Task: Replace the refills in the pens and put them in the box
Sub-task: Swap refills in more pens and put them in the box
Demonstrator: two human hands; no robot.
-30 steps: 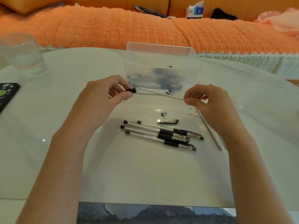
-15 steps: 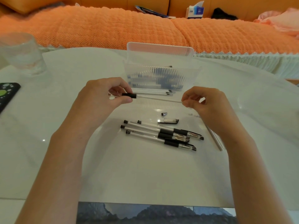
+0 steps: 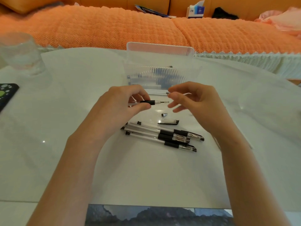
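Observation:
My left hand (image 3: 120,105) grips a clear pen barrel with a black grip (image 3: 147,102), held level above the table. A refill sits inside it, its fine tip (image 3: 164,101) poking out to the right. My right hand (image 3: 193,101) hovers just right of that tip with loose fingers, holding nothing. Below lie a small metal nose cone (image 3: 164,114), a clear cap with a black clip (image 3: 169,121) and several capped pens (image 3: 162,136). The clear ribbed box (image 3: 160,49) stands behind my hands with pens inside. White refills (image 3: 156,92) lie in front of it.
A drinking glass (image 3: 19,53) stands at the far left, with a dark phone (image 3: 6,95) near the left edge. An orange sofa (image 3: 114,26) runs behind the white table (image 3: 73,160); a tissue box (image 3: 195,10) sits on it.
The refill has gone from sticking far out of the barrel to sitting inside with only the tip showing. My right hand slid left and let go. Both hands have dropped lower.

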